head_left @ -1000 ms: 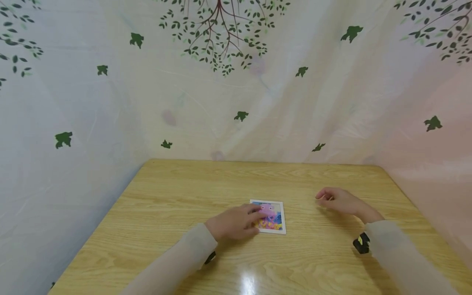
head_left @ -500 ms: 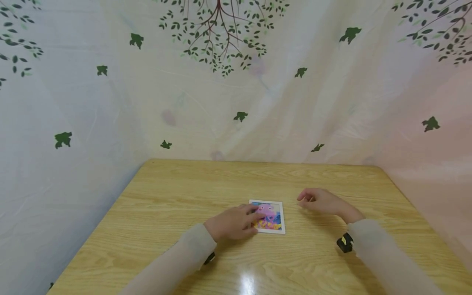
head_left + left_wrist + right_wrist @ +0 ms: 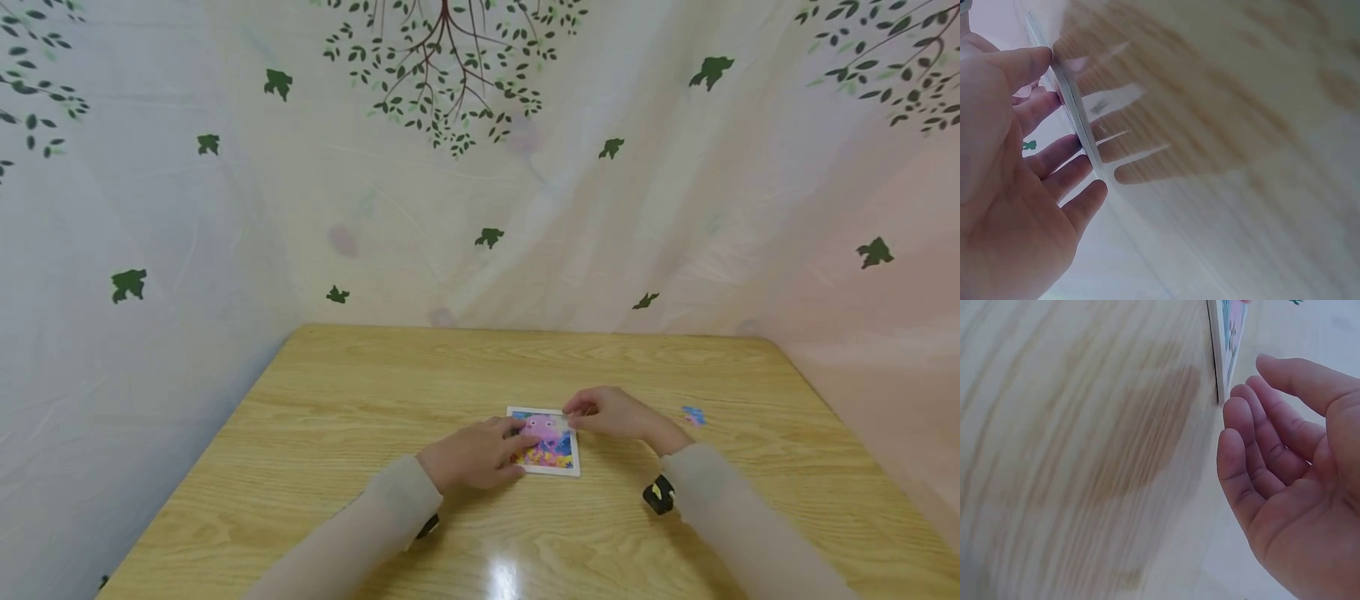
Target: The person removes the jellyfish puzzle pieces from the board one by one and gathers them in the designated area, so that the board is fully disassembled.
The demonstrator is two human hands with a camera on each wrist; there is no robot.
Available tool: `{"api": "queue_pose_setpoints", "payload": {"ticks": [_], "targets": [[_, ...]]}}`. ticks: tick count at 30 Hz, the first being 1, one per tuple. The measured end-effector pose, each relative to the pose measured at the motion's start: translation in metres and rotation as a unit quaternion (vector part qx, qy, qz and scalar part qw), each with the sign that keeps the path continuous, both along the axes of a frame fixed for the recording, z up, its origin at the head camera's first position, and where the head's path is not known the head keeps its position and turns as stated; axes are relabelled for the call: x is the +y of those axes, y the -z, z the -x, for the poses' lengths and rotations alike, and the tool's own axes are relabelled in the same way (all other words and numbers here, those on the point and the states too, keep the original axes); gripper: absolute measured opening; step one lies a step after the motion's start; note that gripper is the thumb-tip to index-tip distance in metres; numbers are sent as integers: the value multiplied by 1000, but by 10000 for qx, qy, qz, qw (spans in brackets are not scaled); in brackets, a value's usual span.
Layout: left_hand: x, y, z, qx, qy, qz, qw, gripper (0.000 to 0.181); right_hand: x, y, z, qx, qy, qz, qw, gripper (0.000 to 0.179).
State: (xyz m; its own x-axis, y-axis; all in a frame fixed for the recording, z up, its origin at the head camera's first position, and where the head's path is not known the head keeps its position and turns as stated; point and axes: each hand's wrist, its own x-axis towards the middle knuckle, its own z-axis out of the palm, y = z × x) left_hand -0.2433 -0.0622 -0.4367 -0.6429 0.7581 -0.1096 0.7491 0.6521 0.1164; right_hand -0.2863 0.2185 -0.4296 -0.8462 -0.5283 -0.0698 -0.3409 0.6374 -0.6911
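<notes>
The picture board lies on the worktop; left hand spread over its left side; right hand bent at its far right corner, any pinch I cannot confirm; I judge firm left pressure and a light, square right touch best.

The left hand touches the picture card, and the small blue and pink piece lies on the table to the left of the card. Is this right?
The side is wrong: the head view shows the small piece lying on the table to the right of the picture card. The left hand does touch the card.
</notes>
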Motion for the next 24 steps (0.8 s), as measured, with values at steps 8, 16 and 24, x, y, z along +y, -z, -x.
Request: {"api": "queue_pose_setpoints", "payload": {"ticks": [8, 16, 24], "targets": [[0, 3, 1, 23, -17, 157, 9999, 57, -18, -1, -2, -77, -44, -84, 9999, 27], [-1, 2, 2, -65, 32, 38, 10000, 56, -27, 1, 0, -210, 154, -221, 9994, 22], [-1, 2, 2, -156, 16, -56, 9999, 55, -32, 0, 1, -242, 246, -323, 9989, 19]]}}
